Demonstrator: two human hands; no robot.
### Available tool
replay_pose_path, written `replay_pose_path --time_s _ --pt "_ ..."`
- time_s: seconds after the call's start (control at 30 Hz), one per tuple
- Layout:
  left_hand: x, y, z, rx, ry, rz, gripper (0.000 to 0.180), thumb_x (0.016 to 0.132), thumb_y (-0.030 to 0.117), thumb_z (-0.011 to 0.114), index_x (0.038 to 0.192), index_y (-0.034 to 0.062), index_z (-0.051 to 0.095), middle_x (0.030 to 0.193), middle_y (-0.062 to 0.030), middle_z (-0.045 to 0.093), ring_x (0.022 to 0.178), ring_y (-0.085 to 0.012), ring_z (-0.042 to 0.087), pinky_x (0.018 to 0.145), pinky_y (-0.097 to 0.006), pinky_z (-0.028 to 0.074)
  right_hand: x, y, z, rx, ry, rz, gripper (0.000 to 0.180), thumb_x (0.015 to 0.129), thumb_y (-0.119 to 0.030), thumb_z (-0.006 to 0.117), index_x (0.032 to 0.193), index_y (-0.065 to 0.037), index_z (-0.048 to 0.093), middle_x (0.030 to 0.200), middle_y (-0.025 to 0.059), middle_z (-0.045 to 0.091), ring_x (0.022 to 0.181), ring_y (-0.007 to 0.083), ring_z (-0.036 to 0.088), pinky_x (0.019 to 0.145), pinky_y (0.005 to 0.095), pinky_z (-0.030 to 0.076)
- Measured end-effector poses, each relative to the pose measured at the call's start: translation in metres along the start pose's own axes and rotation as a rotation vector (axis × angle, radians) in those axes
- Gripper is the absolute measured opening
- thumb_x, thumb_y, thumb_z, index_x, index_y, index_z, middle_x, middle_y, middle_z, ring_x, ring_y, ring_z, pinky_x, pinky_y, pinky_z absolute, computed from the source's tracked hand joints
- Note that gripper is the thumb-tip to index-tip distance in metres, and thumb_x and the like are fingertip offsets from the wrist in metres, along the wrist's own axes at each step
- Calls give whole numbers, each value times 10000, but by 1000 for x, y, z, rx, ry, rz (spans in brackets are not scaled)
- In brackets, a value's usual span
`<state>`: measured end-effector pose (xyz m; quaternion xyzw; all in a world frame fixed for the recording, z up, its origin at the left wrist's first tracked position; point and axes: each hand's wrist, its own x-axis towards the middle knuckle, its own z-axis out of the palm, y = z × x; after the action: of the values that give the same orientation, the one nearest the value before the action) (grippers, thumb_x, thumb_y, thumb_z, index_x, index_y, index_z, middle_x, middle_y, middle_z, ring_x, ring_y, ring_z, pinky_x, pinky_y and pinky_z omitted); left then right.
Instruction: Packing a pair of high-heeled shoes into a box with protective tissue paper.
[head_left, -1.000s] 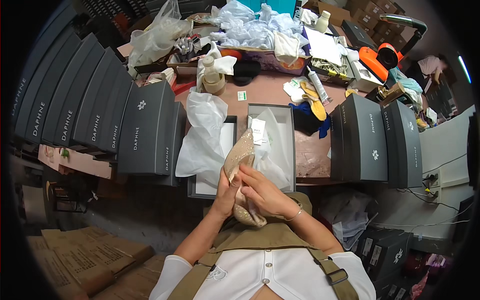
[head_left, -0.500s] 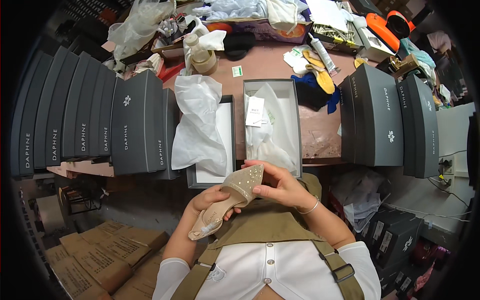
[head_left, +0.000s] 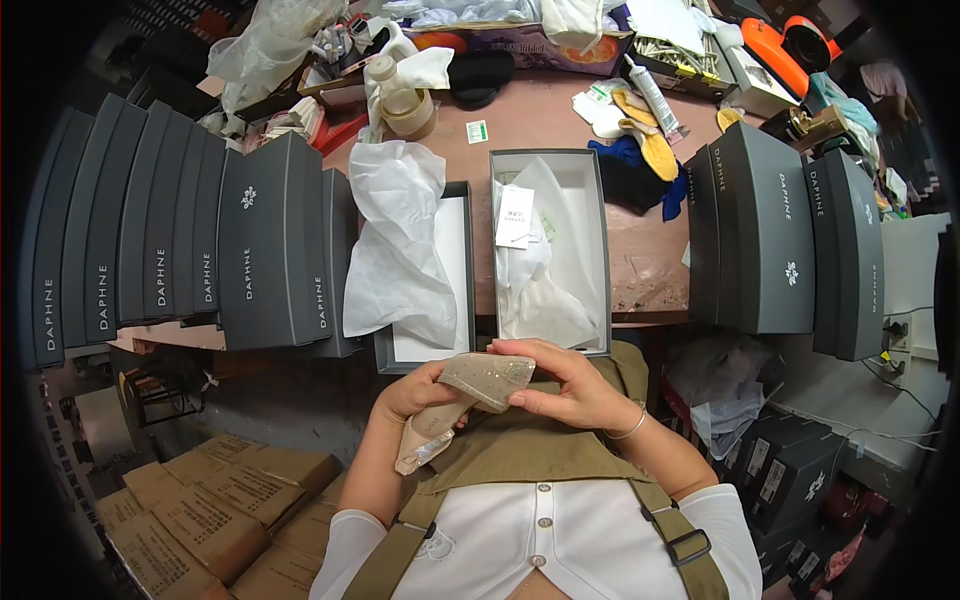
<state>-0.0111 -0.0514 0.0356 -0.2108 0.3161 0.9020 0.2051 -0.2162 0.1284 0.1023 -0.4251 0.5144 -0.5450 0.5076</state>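
A beige, glittery pointed-toe shoe (head_left: 492, 377) is held over my lap, its toe to the right and its heel end low at the left. My left hand (head_left: 415, 392) grips it around the middle, fingers closed under the side. At the toe, my right hand (head_left: 568, 388) pinches the tip between thumb and fingers. Just beyond my hands lies an open grey shoebox (head_left: 605, 250) with white tissue paper and a white tag (head_left: 515, 216) inside. Left of it rests a second grey box part (head_left: 462, 250), white inside, with crumpled tissue paper (head_left: 398, 245) over its left side.
Dark grey shoeboxes (head_left: 268, 245) stand in a row at the left, and more boxes (head_left: 755, 235) at the right. Tape rolls (head_left: 408, 118), a white tube (head_left: 652, 97) and blue-black cloth (head_left: 640, 180) lie farther back. Brown cartons (head_left: 215, 505) are stacked low at the left.
The shoe has turned between my hands, so its upper faces me more and the insole shows less. Both hands have shifted slightly with it, keeping their hold.
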Motion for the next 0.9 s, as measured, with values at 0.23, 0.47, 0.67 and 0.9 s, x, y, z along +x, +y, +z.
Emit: replay_pose_path --time_s 0.23,0.47,0.67,0.9 --pt "0 -8 1 -75 35 42 522 906 267 588 1320 -17 444 1047 -161 627 713 -194 657 628 -297 559 4 5 6 175 30 141 599 897 -105 635 1417 -1 356 1352 128 488 1205 186 495 1030 330 385" --pt "5 -6 13 -185 133 -41 546 967 354 494 1371 3 388 857 -128 614 503 -114 558 441 -181 457 15 21 7 291 77 92 582 945 -61 534 1457 12 269 1346 110 462 1221 184 454 1009 330 400" --pt "9 9 39 -338 -14 155 494 1023 288 358 1463 82 267 801 -115 560 410 -73 431 357 -177 356 29 26 9 191 131 105 540 921 -10 542 1423 13 345 1271 90 511 1115 149 508 941 304 462" --pt "50 -7 27 -1062 -615 412 565 1009 157 338 1472 -40 79 910 -177 460 482 -171 513 451 -259 434 37 17 10 59 237 -25 397 903 -14 569 1296 0 515 1302 117 504 1128 165 532 908 287 468"
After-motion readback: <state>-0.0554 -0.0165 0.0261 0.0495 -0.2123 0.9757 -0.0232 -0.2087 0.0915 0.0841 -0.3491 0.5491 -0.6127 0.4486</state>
